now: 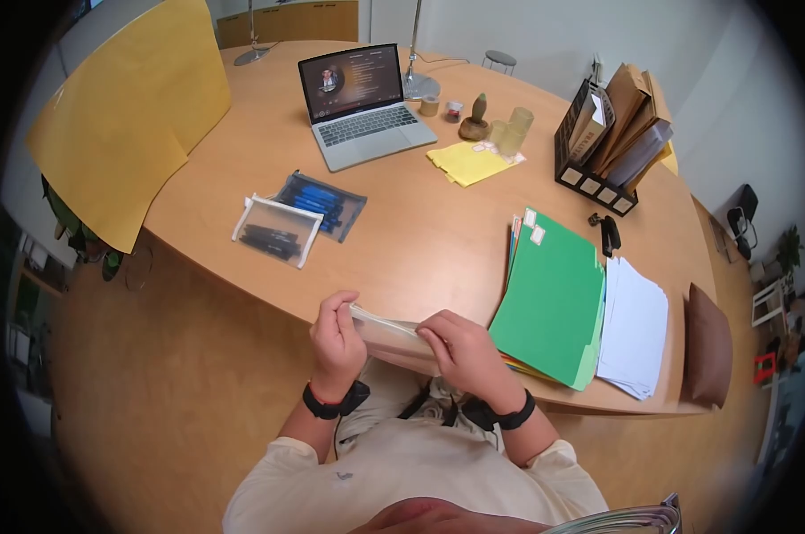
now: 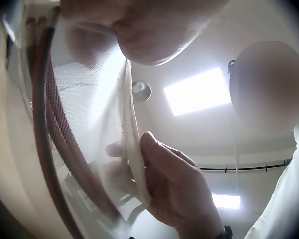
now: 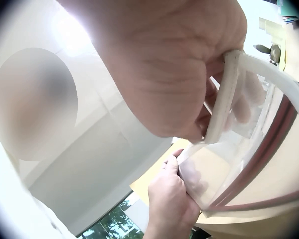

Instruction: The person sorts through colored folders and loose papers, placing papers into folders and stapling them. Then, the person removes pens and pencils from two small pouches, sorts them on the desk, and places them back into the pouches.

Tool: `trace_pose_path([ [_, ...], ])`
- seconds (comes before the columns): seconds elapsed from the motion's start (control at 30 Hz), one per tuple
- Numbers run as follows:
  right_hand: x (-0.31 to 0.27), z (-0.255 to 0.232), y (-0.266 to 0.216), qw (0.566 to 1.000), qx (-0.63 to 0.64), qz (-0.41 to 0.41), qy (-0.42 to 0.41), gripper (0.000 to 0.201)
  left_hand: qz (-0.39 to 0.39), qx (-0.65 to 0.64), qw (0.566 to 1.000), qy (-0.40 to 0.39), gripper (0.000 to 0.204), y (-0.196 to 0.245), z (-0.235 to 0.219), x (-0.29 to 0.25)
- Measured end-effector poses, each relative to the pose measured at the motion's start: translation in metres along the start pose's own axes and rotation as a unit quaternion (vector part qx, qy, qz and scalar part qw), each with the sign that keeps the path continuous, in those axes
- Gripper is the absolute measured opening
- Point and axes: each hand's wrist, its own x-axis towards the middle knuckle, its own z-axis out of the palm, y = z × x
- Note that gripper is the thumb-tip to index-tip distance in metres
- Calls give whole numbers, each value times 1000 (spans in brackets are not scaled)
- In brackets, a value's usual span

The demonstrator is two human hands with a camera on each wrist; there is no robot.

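Above the table's front edge, both hands hold a see-through mesh zip pouch (image 1: 386, 335) with a whitish zip edge. My left hand (image 1: 338, 345) grips its left end, fingers curled over the corner. The right hand (image 1: 467, 358) pinches the zip edge near the right end, thumb on the near side. Long dark-red, pen-like sticks (image 2: 70, 144) show through the mesh in the left wrist view. In the right wrist view, the pouch's pale edge (image 3: 223, 99) runs by the right palm, and fingertips show through the clear side.
Two more zip pouches lie at the left, one with black pens (image 1: 272, 240), one with blue pens (image 1: 318, 203). A laptop (image 1: 367, 133) stands behind. Green folders (image 1: 549, 303), white papers (image 1: 634, 329), a black stapler (image 1: 610, 236) and a file holder (image 1: 589, 185) are at the right.
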Motion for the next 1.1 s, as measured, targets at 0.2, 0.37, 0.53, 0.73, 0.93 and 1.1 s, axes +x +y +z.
trace_pose_path([
  [0.2,-1,4,-1,991,-26,39,-126,25,110,-15,992,-58,19,5,2,-1],
  [0.37,0,27,8,984,-47,52,-163,30,174,-32,980,-90,28,20,8,-4],
  [0.53,-6,63,19,988,-94,44,-111,17,206,-53,971,-107,28,36,17,-2],
  [0.73,-3,69,18,993,-30,92,-73,21,221,-47,969,-99,24,39,23,6],
  [0.93,3,59,13,983,61,163,-55,28,189,56,980,38,15,25,25,13],
  [1.1,4,50,18,968,147,202,24,30,-53,-46,997,-28,22,-5,27,10],
])
